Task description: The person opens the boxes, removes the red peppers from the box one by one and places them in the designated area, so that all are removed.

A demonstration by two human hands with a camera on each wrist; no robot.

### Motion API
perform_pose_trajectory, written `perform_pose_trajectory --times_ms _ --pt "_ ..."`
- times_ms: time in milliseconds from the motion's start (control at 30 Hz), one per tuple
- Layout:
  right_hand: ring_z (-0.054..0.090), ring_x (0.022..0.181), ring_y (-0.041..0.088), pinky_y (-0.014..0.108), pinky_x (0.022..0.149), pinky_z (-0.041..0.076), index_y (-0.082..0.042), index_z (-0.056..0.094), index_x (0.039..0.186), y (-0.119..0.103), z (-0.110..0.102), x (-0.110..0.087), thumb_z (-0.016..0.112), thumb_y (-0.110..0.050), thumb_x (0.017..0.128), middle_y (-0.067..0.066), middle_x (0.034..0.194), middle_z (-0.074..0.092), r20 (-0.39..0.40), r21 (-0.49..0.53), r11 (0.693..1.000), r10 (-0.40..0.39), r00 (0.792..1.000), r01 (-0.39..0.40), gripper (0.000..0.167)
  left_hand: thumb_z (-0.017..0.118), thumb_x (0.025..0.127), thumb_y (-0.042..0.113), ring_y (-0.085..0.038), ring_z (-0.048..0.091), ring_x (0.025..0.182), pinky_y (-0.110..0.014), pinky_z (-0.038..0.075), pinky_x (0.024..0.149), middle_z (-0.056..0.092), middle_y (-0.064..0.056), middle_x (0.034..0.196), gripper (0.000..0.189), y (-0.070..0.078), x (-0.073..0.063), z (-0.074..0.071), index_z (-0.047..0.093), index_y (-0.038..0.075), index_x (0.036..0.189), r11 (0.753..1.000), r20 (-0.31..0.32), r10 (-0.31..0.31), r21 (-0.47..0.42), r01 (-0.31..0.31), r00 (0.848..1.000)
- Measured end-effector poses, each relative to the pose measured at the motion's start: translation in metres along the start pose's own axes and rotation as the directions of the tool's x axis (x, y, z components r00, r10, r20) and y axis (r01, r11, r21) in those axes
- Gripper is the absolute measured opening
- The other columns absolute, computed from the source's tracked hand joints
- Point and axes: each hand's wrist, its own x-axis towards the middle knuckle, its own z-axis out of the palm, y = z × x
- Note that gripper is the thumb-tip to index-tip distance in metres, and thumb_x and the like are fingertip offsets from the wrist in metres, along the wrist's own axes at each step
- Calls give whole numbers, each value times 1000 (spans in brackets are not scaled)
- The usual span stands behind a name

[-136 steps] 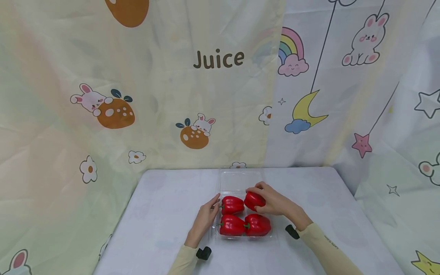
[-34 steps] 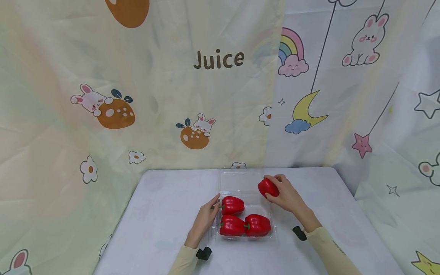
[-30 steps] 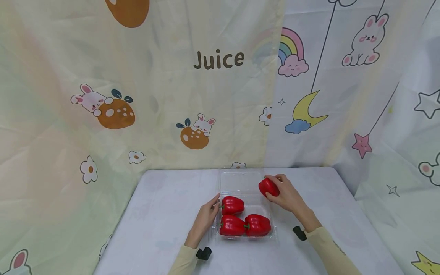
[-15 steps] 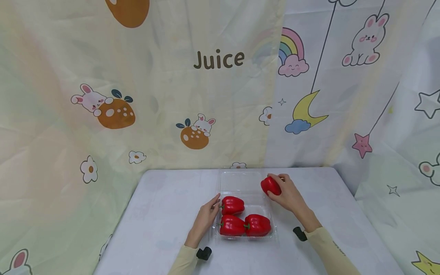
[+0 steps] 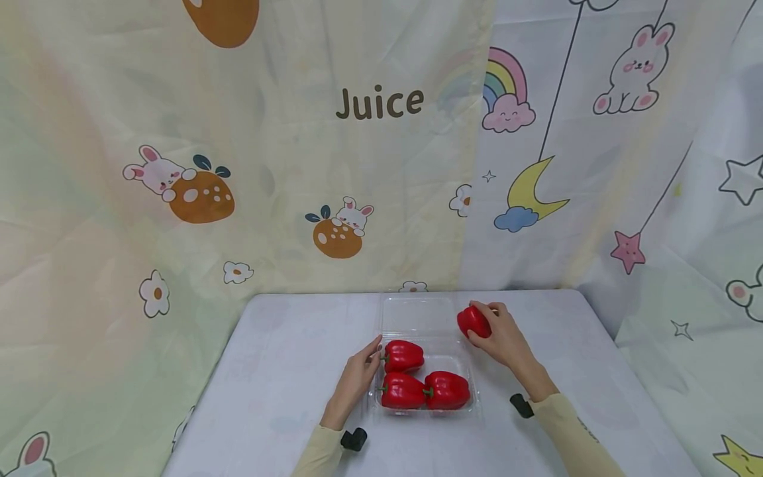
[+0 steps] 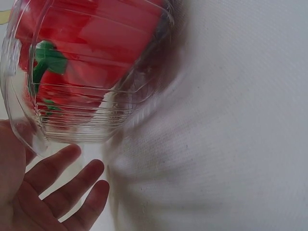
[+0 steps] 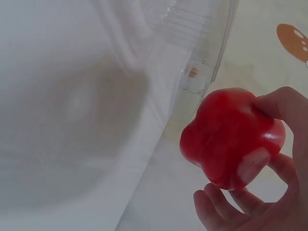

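Observation:
My right hand grips a red bell pepper beyond the right side of a clear plastic clamshell box. In the right wrist view the held pepper sits between thumb and fingers, its lobed end toward the camera, apart from the box. Three more red bell peppers lie in the box: one at back left, one at front left and one at front right. At the box's left edge rests my left hand. Its fingers look straight and spread in the left wrist view, beside the clear wall.
The box's lid lies flipped back toward the far table edge. A white cloth covers the table. Behind it hangs a printed curtain with cartoon figures. Each wrist carries a small black camera.
My right hand has lifted the pepper from the box's back right spot and carried it right and slightly back, still drifting rightward. My left hand has stayed in place.

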Motion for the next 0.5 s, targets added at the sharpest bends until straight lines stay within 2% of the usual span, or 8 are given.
perform_pose_trajectory --times_ms 500 --pt "45 126 47 60 86 58 -12 41 149 20 9 4 81 -26 81 28 140 40 -15 -25 996 85 996 -86 80 51 106 26 -23 71 107 -38 61 88 65 -12 136 45 1 0 -1 48 18 151 1000 10 -13 -17 13 1000"
